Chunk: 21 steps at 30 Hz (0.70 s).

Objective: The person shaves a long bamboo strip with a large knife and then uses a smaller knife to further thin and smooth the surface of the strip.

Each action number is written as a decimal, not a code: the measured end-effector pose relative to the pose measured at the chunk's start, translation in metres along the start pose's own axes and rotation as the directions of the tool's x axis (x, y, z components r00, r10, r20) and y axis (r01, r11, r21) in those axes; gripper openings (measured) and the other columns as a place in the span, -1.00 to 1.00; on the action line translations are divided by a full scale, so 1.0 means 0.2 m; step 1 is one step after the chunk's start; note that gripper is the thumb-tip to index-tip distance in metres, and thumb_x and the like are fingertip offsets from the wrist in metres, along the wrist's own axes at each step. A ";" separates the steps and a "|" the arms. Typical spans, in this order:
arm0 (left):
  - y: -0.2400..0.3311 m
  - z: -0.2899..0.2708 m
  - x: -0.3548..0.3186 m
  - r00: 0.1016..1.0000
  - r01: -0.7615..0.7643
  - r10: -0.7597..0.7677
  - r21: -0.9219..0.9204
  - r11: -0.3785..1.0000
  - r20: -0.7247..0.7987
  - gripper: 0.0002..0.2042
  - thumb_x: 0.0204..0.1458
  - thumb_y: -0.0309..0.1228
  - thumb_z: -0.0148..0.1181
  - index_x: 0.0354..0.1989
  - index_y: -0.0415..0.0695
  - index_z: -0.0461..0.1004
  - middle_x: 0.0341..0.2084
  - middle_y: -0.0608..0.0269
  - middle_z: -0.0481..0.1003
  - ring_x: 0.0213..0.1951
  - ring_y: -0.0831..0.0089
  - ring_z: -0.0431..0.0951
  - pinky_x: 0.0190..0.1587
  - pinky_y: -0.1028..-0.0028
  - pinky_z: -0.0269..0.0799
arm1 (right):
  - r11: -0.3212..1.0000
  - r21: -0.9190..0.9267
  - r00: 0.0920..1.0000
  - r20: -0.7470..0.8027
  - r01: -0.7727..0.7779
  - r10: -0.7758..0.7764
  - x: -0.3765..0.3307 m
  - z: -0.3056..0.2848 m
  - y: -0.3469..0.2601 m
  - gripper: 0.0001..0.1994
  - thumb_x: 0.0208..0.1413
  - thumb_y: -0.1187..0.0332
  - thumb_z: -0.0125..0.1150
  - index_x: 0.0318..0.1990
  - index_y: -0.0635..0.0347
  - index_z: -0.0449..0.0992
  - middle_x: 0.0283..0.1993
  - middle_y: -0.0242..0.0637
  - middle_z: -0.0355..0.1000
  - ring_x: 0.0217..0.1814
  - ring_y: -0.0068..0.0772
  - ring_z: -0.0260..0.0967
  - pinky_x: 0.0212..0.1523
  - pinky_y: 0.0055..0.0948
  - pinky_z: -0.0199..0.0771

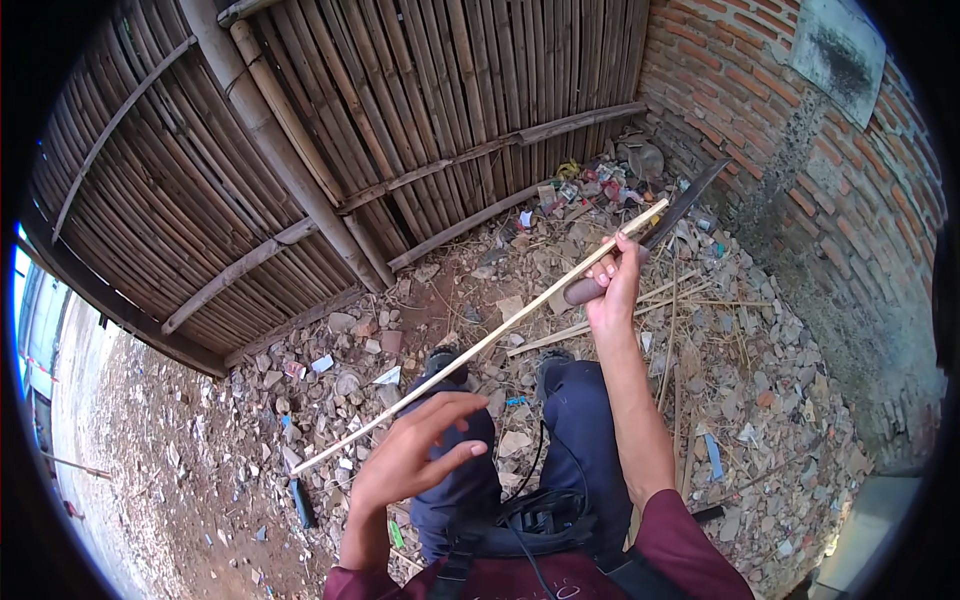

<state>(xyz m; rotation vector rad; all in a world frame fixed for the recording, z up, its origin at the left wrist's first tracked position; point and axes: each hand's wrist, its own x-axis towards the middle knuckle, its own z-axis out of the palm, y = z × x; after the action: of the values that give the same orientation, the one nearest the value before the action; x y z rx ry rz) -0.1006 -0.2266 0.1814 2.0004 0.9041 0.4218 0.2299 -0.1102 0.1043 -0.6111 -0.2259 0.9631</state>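
One pale stick point(510, 320), bare-looking along its length, slants above the rubble-strewn ground point(230, 470).
The right hand point(615, 280) has its fingers wrapped around the handle of a long knife point(692, 203), the stick's upper part against them; the left hand point(415, 450), fingers loosely spread, is just beside the stick. Other strips point(552, 337) lie below; whether any piece is finished cannot be told.
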 end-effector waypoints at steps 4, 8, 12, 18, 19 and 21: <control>-0.03 -0.07 -0.31 0.840 -0.051 0.215 0.321 0.946 -0.498 -0.44 -0.12 -0.27 0.63 0.09 -0.19 0.62 0.05 0.06 0.61 -0.01 0.18 0.64 0.11 0.23 0.51 | 1.000 0.027 0.996 0.087 0.004 -0.006 0.00 -0.04 -0.02 -0.72 0.35 0.12 0.28 -0.15 0.17 0.49 -0.63 -0.66 0.07 -0.65 -0.73 0.04 -0.50 -0.55 0.20; -0.43 -0.16 -0.26 0.822 0.296 0.158 0.648 0.702 -0.547 -0.14 -0.22 0.02 0.66 0.27 -0.16 0.48 0.12 -0.03 0.59 0.18 -0.02 0.57 0.20 0.05 0.46 | 0.998 0.060 0.987 0.160 0.017 -0.026 0.04 -0.07 -0.05 -0.72 0.37 0.12 0.33 -0.16 0.14 0.49 -0.62 -0.68 0.07 -0.64 -0.76 0.03 -0.48 -0.58 0.19; -1.07 -0.16 -0.45 0.966 0.217 -0.138 0.393 0.894 -0.219 -0.07 -0.22 0.15 0.63 0.30 -0.18 0.48 0.10 -0.09 0.62 0.14 -0.03 0.63 0.15 0.06 0.50 | 0.998 0.066 0.981 0.192 0.020 -0.032 0.02 -0.02 -0.05 -0.72 0.39 0.13 0.32 -0.18 0.14 0.49 -0.61 -0.68 0.06 -0.63 -0.77 0.02 -0.47 -0.59 0.20; -1.14 -0.14 -0.46 0.879 0.475 -0.473 0.226 0.851 -0.066 -0.34 -0.02 0.15 0.54 -0.03 -0.23 0.61 -0.35 -0.01 0.66 -0.23 -0.01 0.66 -0.11 0.15 0.56 | 0.997 0.005 0.983 0.166 0.076 -0.076 0.08 0.02 -0.17 -0.77 0.36 0.19 0.36 -0.20 0.13 0.49 -0.63 -0.67 0.07 -0.63 -0.76 0.02 -0.46 -0.57 0.21; -1.05 -0.14 -0.46 0.913 0.407 -0.391 0.247 0.880 -0.112 -0.40 0.00 0.12 0.54 -0.10 -0.23 0.62 -0.43 0.05 0.61 -0.34 0.08 0.62 -0.20 0.19 0.52 | 0.997 -0.006 0.979 0.185 0.083 -0.081 0.10 0.01 -0.18 -0.77 0.36 0.20 0.35 -0.21 0.13 0.49 -0.62 -0.67 0.07 -0.63 -0.76 0.02 -0.47 -0.57 0.21; -1.03 -0.17 -0.51 0.953 0.281 -0.248 0.203 0.938 -0.173 -0.32 -0.07 0.03 0.62 0.13 -0.13 0.54 -0.05 0.08 0.61 -0.04 0.15 0.64 -0.01 0.16 0.59 | 0.995 -0.028 0.979 0.184 0.094 -0.087 0.13 0.00 -0.19 -0.77 0.37 0.19 0.33 -0.21 0.12 0.49 -0.62 -0.66 0.08 -0.64 -0.76 0.02 -0.49 -0.57 0.19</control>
<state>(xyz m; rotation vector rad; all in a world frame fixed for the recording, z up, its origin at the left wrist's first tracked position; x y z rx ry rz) -0.2801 -0.2082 0.0347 2.0302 1.3475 0.3260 0.2718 -0.1060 0.1242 -0.5413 -0.4326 0.9288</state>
